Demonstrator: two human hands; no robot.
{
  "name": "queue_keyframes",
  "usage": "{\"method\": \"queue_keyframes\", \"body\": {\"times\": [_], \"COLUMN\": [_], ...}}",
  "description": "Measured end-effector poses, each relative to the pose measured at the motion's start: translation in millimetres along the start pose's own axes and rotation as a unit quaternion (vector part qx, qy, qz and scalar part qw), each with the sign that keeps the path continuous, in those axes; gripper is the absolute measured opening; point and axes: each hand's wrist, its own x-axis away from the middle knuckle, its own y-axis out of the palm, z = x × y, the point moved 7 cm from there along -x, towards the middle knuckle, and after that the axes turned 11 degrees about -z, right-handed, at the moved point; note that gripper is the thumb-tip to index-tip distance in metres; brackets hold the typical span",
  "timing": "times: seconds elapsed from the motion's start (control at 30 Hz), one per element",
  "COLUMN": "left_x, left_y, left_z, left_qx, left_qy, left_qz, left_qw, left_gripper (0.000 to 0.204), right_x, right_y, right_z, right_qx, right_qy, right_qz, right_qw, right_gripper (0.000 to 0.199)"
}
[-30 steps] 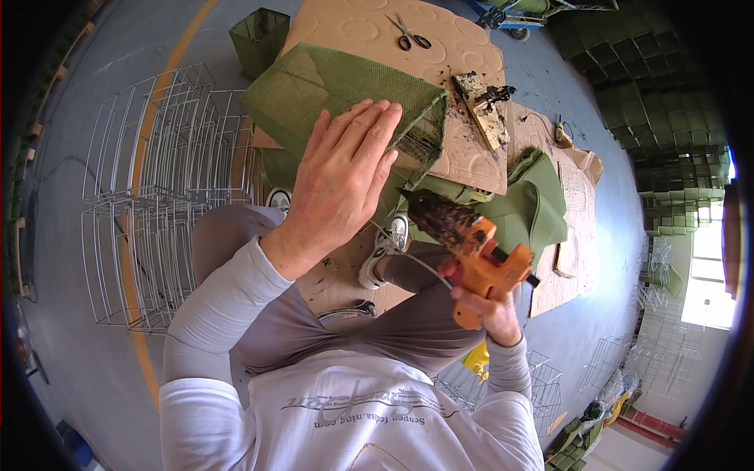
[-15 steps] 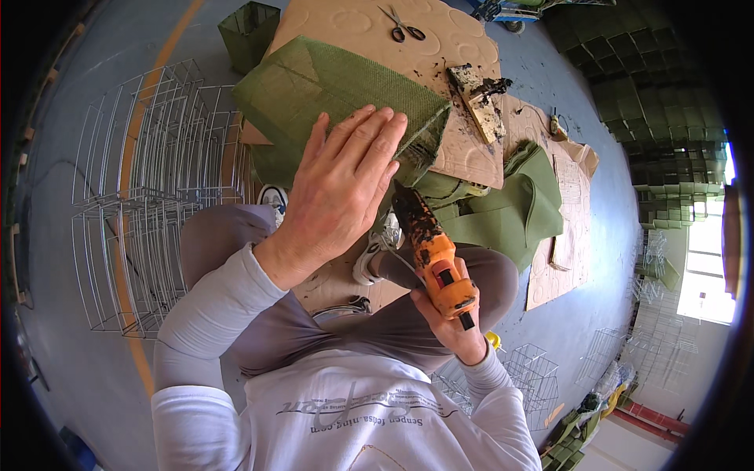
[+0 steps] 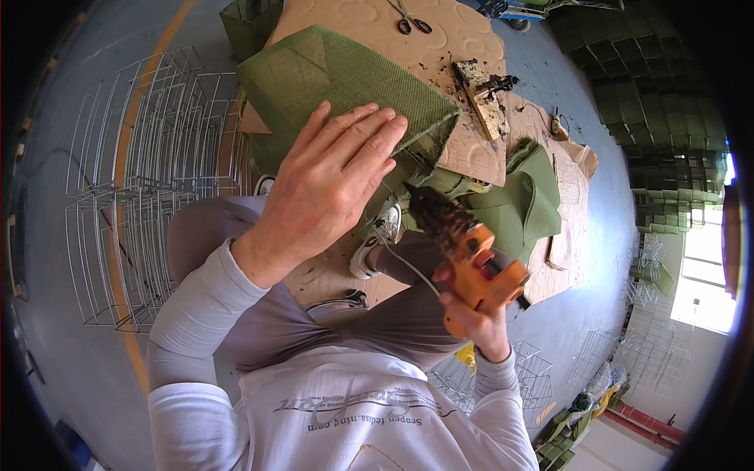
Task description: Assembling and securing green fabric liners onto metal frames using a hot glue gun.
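My left hand (image 3: 323, 179) lies flat, fingers stretched together, on a green woven fabric piece (image 3: 294, 71) with folded, box-like edges. To its right, my right hand (image 3: 481, 323) grips an orange hot glue gun (image 3: 479, 271), slightly blurred. Its nozzle end is caked in black residue and points up and left, just below the fabric's open near corner and apart from it. A thin pale cord runs beside my knee toward the gun. The fabric rests over the edge of a cardboard-covered surface (image 3: 353, 23).
Scissors (image 3: 410, 22) lie at the far edge of the cardboard. A black-smeared wooden block (image 3: 483, 102) sits right of the fabric. More green fabric (image 3: 522, 196) drapes nearby. Wire frames (image 3: 133, 259) stand on the left floor; green stacks (image 3: 652, 102) rise at far right.
My right hand has drawn the glue gun to the right, away from the fabric's corner, and turned it. My left hand stays flat on the fabric.
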Motion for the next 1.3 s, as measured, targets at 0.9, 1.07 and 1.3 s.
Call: {"method": "queue_keyframes", "body": {"times": [0.9,1.07,1.3], "left_x": [4,5,3], "left_y": [2,2,-2], "left_z": [5,5,1], "left_qx": [0.009,0.007,0.018], "left_qy": [0.0,0.001,0.003], "left_qz": [-0.035,-0.037,-0.022], "left_qw": [0.999,0.999,1.0], "left_gripper": [0.044,0.043,0.043], "right_x": [2,5,8], "right_y": [17,12,12], "right_z": [13,14,18], "right_qx": [0.147,0.171,0.122], "right_qy": [0.038,0.082,0.071], "right_qz": [0.078,0.1,0.11], "right_qw": [0.985,0.977,0.984], "right_gripper": [0.036,0.036,0.037]}}
